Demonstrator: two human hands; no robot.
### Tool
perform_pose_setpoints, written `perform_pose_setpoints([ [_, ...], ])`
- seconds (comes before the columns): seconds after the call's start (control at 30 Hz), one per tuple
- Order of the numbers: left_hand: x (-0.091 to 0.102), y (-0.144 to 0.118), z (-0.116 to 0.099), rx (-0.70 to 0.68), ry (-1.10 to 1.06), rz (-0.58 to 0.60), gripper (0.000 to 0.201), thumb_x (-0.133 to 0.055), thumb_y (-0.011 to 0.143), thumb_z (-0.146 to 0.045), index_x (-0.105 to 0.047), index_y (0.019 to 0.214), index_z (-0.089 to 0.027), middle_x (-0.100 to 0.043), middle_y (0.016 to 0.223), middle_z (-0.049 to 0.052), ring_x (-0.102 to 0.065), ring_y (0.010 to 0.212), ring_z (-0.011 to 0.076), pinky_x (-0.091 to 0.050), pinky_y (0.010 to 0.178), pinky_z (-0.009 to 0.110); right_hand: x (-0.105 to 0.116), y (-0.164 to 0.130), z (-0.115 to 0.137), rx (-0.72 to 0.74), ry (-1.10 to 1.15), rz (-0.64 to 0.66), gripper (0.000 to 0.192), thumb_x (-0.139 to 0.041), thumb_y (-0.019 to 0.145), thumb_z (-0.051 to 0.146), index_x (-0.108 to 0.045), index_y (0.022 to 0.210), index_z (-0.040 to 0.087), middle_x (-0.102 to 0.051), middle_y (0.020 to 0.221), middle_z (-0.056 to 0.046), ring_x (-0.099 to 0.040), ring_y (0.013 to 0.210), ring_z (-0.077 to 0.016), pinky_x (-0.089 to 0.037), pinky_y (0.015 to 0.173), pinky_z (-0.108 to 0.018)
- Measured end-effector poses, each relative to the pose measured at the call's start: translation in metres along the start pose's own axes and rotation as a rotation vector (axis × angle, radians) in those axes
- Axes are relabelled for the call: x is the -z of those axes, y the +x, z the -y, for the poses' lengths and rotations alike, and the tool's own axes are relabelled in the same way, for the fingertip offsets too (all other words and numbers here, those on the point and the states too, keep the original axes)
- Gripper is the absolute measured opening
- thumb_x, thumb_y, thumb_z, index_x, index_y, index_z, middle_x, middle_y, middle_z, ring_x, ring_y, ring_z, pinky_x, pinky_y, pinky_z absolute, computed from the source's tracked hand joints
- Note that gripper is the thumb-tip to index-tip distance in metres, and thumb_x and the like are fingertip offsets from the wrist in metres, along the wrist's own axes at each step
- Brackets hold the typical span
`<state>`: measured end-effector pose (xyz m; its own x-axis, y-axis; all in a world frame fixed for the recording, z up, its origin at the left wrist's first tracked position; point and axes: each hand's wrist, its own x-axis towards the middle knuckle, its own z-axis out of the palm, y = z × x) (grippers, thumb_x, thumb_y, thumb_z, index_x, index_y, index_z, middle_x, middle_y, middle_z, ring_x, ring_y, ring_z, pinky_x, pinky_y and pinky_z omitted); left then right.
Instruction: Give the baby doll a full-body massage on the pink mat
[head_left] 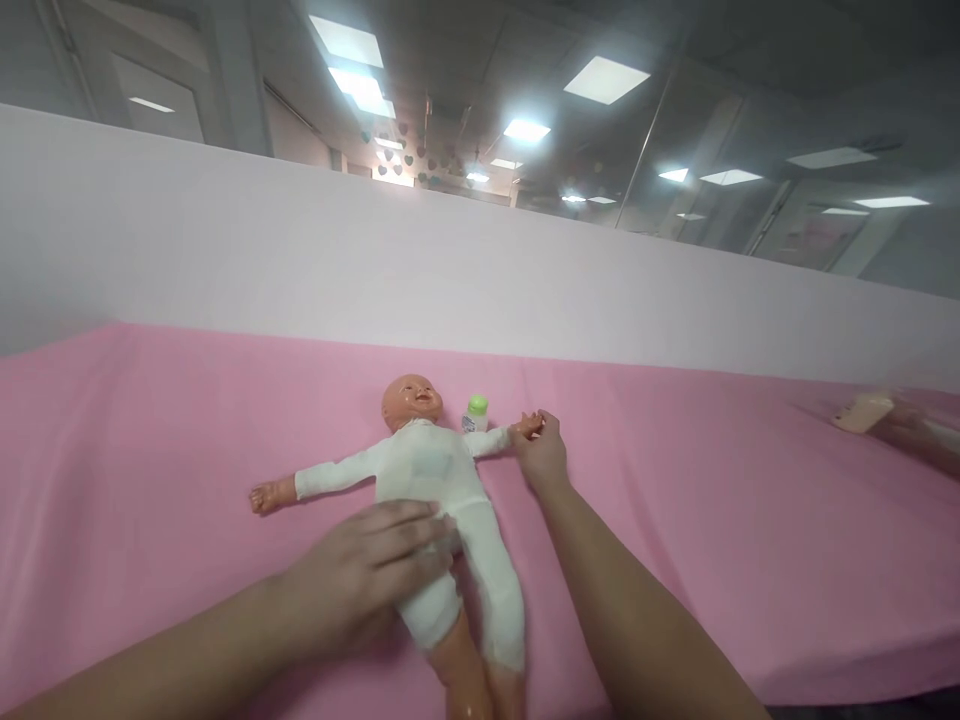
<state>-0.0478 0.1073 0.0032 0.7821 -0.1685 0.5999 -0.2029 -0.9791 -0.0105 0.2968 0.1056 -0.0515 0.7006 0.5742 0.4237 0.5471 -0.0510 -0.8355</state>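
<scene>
So the baby doll [431,480] was lying on its back on the pink sheet [150,450], right in the middle of the view, dressed in a white onesie. Its head pointed away from the person and its legs came back toward them, so the long axis ran pretty much straight away from the camera, tilted a little. Both doll arms were spread out sideways.

The left hand [367,575] was resting flat on the doll's hip and lower belly, fingers stretched out and close together, pointing to the right across the body. Not gripping anything as far as I could see, just pressing or steadying. The right hand [541,455] was out at the doll's far hand, fingers curled around it or at least touching it; the camera angle made it hard to say how tight that hold was.

A small white bottle with a green cap [475,413] stood upright just beside the doll's head, close to that outstretched arm and nearer to the right hand than the left.

Behind everything ran a pale partition [300,250]. Way off at the right edge sat something beige [862,411], too blurry to identify.
</scene>
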Motion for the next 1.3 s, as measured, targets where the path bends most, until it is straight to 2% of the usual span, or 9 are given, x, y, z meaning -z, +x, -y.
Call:
perform_pose_setpoints([
  [0.1,0.002,-0.010,0.017,0.137,0.081,-0.101,0.067,-0.051,0.084,-0.006,-0.046,0.146,-0.031,-0.062,0.141,0.010,-0.054,0.136,0.0279,-0.050,0.109,0.046,-0.004,-0.012,0.026,0.048,0.022,0.013,0.065,-0.071,0.077,0.038,-0.050,0.136,0.020,-0.072,0.116,-0.012,-0.071,0.091,-0.0242,-0.059,0.078,-0.036],
  [0.23,0.000,-0.023,0.043,0.350,0.132,-0.168,0.055,-0.052,0.086,-0.010,-0.058,0.138,-0.030,-0.063,0.139,0.009,-0.060,0.126,0.0274,-0.053,0.105,0.043,-0.018,-0.035,0.058,0.291,0.000,0.143,0.050,-0.070,0.079,0.032,-0.058,0.127,0.023,-0.072,0.115,-0.009,-0.068,0.087,-0.0219,-0.058,0.081,-0.039],
  [0.33,-0.004,-0.028,0.060,0.500,0.103,-0.122,0.056,-0.056,0.083,-0.013,-0.062,0.136,-0.030,-0.061,0.141,0.010,-0.060,0.126,0.0292,-0.054,0.103,0.044,-0.027,-0.049,0.072,0.499,-0.098,0.276,0.033,-0.064,0.084,0.022,-0.068,0.116,0.025,-0.073,0.110,-0.008,-0.065,0.099,-0.0252,-0.054,0.094,-0.046],
  [0.5,0.000,-0.016,0.071,0.571,-0.037,0.014,0.055,-0.062,0.080,-0.016,-0.062,0.134,-0.026,-0.066,0.133,0.009,-0.061,0.124,0.0297,-0.050,0.106,0.046,-0.032,-0.057,0.079,0.697,-0.142,0.462,0.036,-0.057,0.086,0.011,-0.072,0.114,0.027,-0.071,0.121,-0.005,-0.059,0.120,-0.0252,-0.038,0.115,-0.053],
  [0.8,-0.001,-0.023,0.054,0.457,-0.038,-0.052,0.063,-0.063,0.086,-0.033,-0.046,0.146,-0.023,-0.049,0.152,0.015,-0.048,0.139,0.0342,-0.044,0.112,0.052,-0.038,-0.067,0.075,0.408,-0.151,0.385,0.037,-0.066,0.083,0.024,-0.065,0.120,0.022,-0.071,0.115,-0.010,-0.066,0.103,-0.0277,-0.055,0.092,-0.048],
  [0.93,-0.005,-0.023,0.034,0.316,-0.006,-0.123,0.063,-0.065,0.084,-0.039,-0.047,0.143,-0.026,-0.053,0.148,0.015,-0.054,0.133,0.0347,-0.047,0.110,0.051,-0.031,-0.049,0.057,0.183,0.101,0.309,0.046,-0.065,0.087,0.040,-0.056,0.129,0.023,-0.070,0.119,-0.010,-0.069,0.103,-0.0240,-0.060,0.086,-0.041],
  [1.07,-0.002,-0.012,0.012,0.150,-0.102,-0.079,0.068,-0.065,0.081,-0.038,-0.043,0.145,-0.026,-0.056,0.146,0.014,-0.052,0.137,0.0333,-0.045,0.113,0.047,-0.018,-0.020,0.030,-0.025,0.335,0.192,0.055,-0.058,0.091,0.051,-0.047,0.136,0.023,-0.066,0.128,-0.012,-0.070,0.105,-0.0223,-0.062,0.080,-0.036],
  [1.2,0.001,0.002,-0.004,0.086,-0.190,0.015,0.055,-0.063,0.080,-0.032,-0.051,0.133,-0.023,-0.062,0.139,0.015,-0.058,0.130,0.0310,-0.044,0.114,0.047,-0.006,-0.001,0.007,-0.235,0.150,0.141,0.048,-0.054,0.089,0.052,-0.053,0.124,0.019,-0.070,0.113,-0.011,-0.072,0.088,-0.0209,-0.061,0.065,-0.032],
  [1.3,0.000,0.008,-0.009,0.080,-0.205,0.064,0.045,-0.060,0.082,-0.028,-0.056,0.126,-0.023,-0.068,0.131,0.013,-0.063,0.122,0.0290,-0.044,0.114,0.047,0.002,0.005,-0.002,-0.269,-0.017,0.169,0.044,-0.068,0.077,0.050,-0.061,0.106,0.018,-0.071,0.092,-0.008,-0.069,0.073,-0.0225,-0.059,0.061,-0.035],
])
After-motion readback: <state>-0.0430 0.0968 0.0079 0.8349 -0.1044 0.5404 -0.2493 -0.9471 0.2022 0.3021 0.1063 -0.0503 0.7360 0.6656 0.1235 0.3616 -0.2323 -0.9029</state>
